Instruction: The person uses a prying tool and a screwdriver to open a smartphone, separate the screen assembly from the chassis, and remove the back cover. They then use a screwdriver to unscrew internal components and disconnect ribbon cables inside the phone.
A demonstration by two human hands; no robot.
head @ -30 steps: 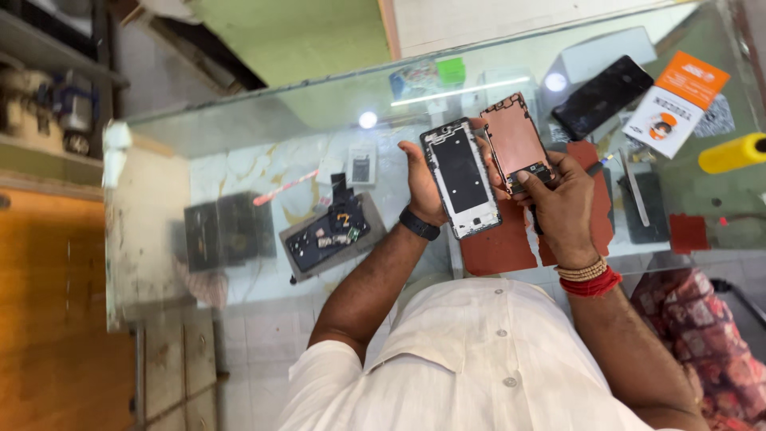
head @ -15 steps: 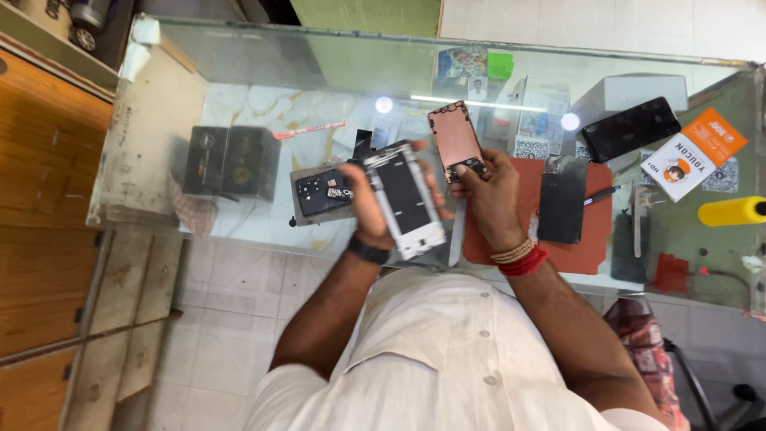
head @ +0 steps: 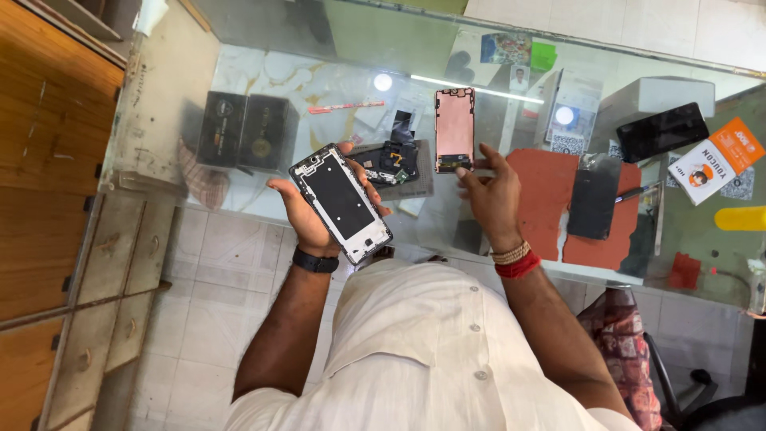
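Observation:
My left hand, with a black band at the wrist, is shut on an opened phone frame. The frame is white-edged with a dark inner face and rests tilted in my palm. My right hand, with red and beaded bracelets, pinches the lower end of a thin copper-pink phone panel and holds it upright above the glass counter. The two parts are apart, the panel to the right of the frame. Between my hands a dismantled phone body lies on the counter.
A red mat lies right of my right hand with a dark phone on it. Further right are a black phone, an orange-and-white packet and a yellow object. Two black boxes and a pink pen sit left. Wooden drawers stand at far left.
The view has swung right along the counter. My hands have drawn apart: the pink panel, earlier close against the frame, is now held clear of it and higher.

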